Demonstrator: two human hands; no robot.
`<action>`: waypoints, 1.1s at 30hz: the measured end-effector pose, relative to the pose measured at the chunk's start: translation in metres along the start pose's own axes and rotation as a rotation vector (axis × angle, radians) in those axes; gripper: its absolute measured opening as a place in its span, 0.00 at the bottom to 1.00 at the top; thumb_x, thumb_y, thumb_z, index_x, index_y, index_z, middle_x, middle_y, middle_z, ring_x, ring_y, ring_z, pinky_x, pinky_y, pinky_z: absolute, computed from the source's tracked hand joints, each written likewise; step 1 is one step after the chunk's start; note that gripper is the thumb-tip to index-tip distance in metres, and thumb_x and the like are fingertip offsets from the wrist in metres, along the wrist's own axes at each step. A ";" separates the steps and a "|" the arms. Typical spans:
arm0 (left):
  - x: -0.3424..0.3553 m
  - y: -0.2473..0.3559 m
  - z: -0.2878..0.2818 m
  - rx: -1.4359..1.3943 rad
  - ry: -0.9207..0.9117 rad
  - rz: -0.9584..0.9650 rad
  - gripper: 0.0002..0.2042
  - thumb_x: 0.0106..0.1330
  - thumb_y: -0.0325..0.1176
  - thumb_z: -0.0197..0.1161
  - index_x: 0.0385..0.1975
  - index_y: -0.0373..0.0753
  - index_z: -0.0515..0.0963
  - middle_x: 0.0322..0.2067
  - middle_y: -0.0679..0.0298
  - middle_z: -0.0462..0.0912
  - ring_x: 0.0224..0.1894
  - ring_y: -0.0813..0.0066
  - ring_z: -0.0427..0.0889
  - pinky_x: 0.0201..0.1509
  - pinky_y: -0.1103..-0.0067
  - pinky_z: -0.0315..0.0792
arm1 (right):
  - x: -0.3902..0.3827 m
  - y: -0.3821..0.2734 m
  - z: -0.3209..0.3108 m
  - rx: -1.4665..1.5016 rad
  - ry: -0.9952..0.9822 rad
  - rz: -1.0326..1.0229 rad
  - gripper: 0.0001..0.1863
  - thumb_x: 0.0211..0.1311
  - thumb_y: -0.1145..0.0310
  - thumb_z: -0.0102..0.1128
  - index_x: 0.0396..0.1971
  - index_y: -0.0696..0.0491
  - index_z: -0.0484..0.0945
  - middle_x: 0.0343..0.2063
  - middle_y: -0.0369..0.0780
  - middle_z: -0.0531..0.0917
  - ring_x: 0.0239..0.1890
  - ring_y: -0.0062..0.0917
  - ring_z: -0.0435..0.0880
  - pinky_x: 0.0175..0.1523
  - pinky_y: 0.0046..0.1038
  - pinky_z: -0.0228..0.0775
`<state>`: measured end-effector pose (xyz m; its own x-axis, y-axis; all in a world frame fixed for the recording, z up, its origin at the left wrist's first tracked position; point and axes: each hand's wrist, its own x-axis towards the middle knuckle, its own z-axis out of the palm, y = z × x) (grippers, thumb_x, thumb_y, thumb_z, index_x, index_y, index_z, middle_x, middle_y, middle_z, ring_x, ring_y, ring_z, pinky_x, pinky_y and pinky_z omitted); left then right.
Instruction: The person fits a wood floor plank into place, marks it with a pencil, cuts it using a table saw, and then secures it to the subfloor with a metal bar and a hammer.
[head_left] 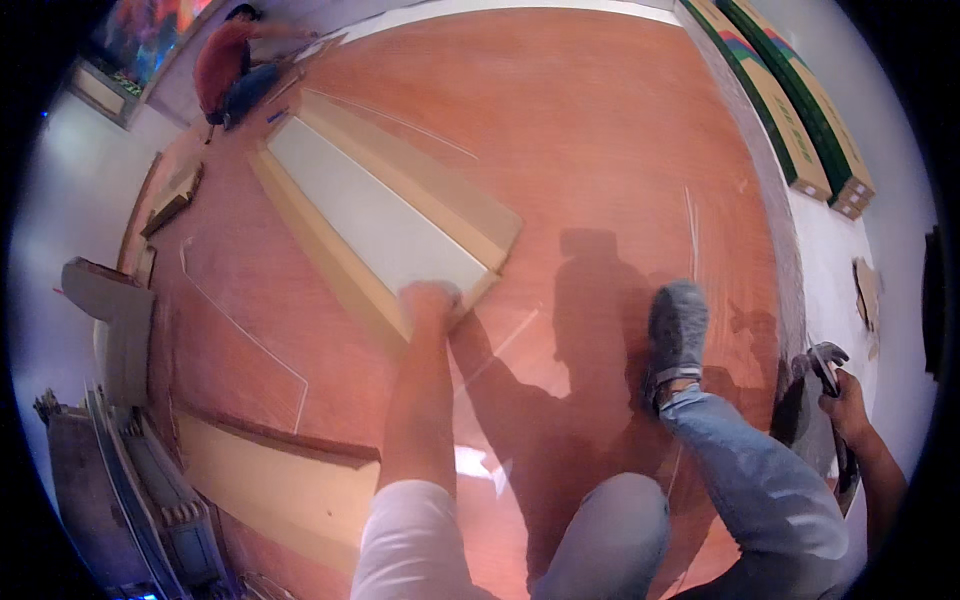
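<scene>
An opened long cardboard carton (300, 205) lies on the reddish floor, its flaps folded out to the sides. Inside it is a long pale plank (375, 210). My left hand (430, 298) is at the plank's near end with its fingers curled over the edge; their tips are hidden. Far to the right, my right hand (848, 405) is closed around the handle of a claw hammer (828, 362), held with the head up. Part of the handle is hidden by my fingers.
Long green and tan cartons (800, 110) are stacked along the right wall. Another person (225, 75) crouches at the far left. Flattened cardboard (270, 475) lies at the near left, beside leaning boards (150, 500). A cardboard scrap (866, 295) sits at right.
</scene>
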<state>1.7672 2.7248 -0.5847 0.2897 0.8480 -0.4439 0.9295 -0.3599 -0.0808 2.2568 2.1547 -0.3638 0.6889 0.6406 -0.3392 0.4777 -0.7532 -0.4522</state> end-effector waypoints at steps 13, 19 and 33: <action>0.068 -0.002 0.049 -0.204 -0.194 -0.470 0.65 0.42 0.67 0.80 0.74 0.32 0.51 0.75 0.28 0.45 0.77 0.27 0.46 0.79 0.46 0.47 | 0.345 -0.150 0.178 -0.118 0.033 -0.186 0.29 0.57 0.68 0.67 0.59 0.58 0.74 0.42 0.51 0.84 0.46 0.46 0.84 0.52 0.43 0.75; 0.056 -0.006 0.054 -0.175 -0.249 -0.479 0.66 0.42 0.65 0.81 0.75 0.28 0.54 0.75 0.28 0.44 0.77 0.26 0.44 0.80 0.46 0.44 | 0.449 -0.172 0.222 -0.153 0.077 -0.189 0.34 0.60 0.67 0.68 0.67 0.55 0.70 0.57 0.55 0.80 0.59 0.51 0.80 0.63 0.45 0.71; 0.048 -0.013 0.059 -0.016 -0.348 -0.571 0.75 0.38 0.68 0.80 0.76 0.21 0.41 0.77 0.34 0.43 0.79 0.31 0.41 0.82 0.52 0.40 | 0.535 -0.194 0.251 -0.321 -0.075 -0.117 0.26 0.62 0.71 0.64 0.60 0.58 0.72 0.49 0.55 0.83 0.53 0.49 0.83 0.58 0.44 0.75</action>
<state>1.7558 2.7469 -0.6574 -0.3369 0.7276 -0.5976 0.9190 0.1162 -0.3767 2.3960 2.6814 -0.6641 0.5833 0.7255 -0.3652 0.7062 -0.6751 -0.2132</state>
